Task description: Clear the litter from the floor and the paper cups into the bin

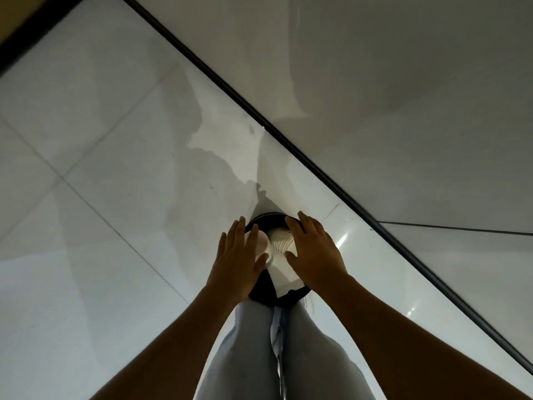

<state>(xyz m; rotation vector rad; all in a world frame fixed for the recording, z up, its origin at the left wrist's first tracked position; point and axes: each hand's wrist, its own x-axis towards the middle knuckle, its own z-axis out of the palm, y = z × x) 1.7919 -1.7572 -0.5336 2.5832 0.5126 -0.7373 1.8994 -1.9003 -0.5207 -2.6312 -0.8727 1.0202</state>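
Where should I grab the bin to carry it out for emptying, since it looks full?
Probably by the black rim, one hand on each side, coming straight down. The bin is round and upright with paper cups near its mouth, and both hands, left and right, are above it.

One round black bin (261,293) stands on the glossy white tiled floor (95,174). Over it are two bare hands, left (240,259) and right (313,251). At least three white paper cups (281,241) show; the exact number is unclear.
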